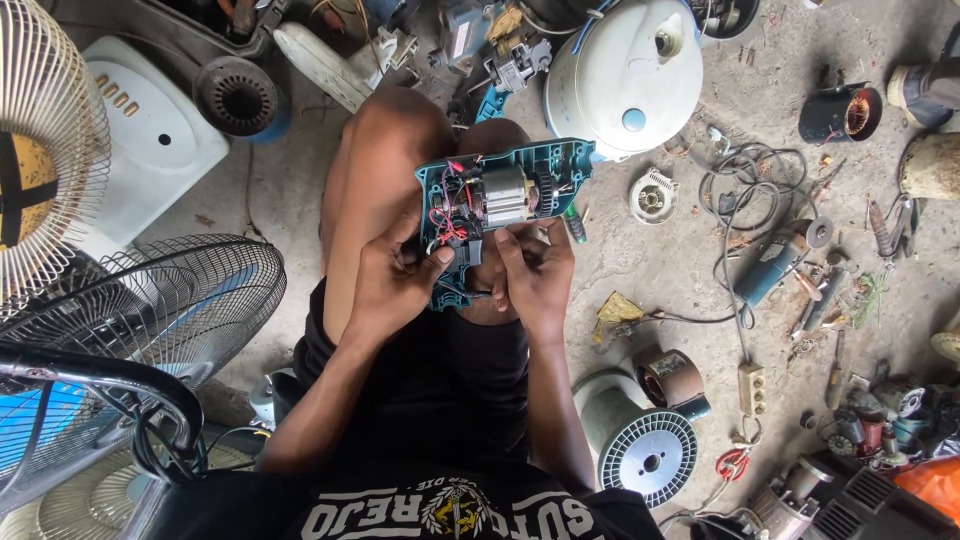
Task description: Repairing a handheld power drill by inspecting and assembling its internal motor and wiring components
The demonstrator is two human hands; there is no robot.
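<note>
An opened teal power-drill housing [560, 165] lies across my lap, its silver motor [505, 195] and red and black wires [450, 215] exposed. My left hand [390, 280] grips the handle end from the left, thumb resting near the wires. My right hand [535, 275] holds the lower edge of the housing from the right, fingers curled under it beside the switch part.
Fan grilles [170, 300] crowd the left. A white round appliance lid [625, 75] lies ahead. On the concrete floor to the right lie a cable [745, 180], an angle grinder [770, 268], a power strip [752, 388], a wire spool [648, 455], motor parts and hand tools.
</note>
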